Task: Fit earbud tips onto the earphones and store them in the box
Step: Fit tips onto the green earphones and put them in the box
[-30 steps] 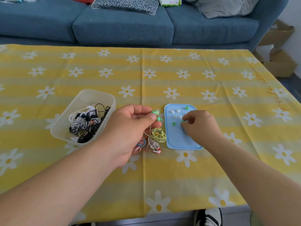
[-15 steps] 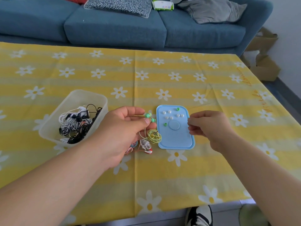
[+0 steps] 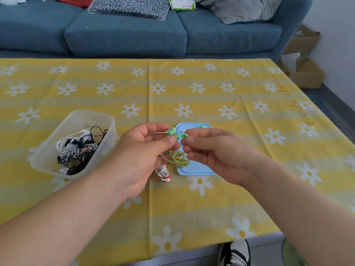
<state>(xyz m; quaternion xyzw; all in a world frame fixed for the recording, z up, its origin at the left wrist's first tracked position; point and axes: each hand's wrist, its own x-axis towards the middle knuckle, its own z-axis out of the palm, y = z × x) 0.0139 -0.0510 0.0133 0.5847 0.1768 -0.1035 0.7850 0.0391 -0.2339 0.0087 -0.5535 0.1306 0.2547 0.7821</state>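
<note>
Far left on the desk [image 3: 211,89] stands a clear plastic box [image 3: 57,148], open-topped, holding tangled black, white and striped earphones [image 3: 78,150]; its near rim sits well inside the desk edge.

The left hand [image 3: 138,158] is raised above the desk, grip pinched at thumb and forefinger on the green earbuds [image 3: 171,131]. Their yellow-green cable [image 3: 179,159] hangs below in a loose coil over the near end of a blue lid [image 3: 194,168]. A white-and-red earphone [image 3: 163,174] lies on the cloth just beside the lid's near left corner.

The right hand [image 3: 215,154] meets the left, grip pinched on a small green tip [image 3: 185,135], touching or almost touching the earbud nozzle; the seating cannot be confirmed. One spare green tip [image 3: 201,126] shows at the lid's far edge.

Assessment: the tip is judged soft, light and springy, liable to slip and roll. Hold it by the skirt, and the earbud by its hard body, not the cable. The thin cable may snag. Open room is ample right and far; the route left to the box is unobstructed.
</note>
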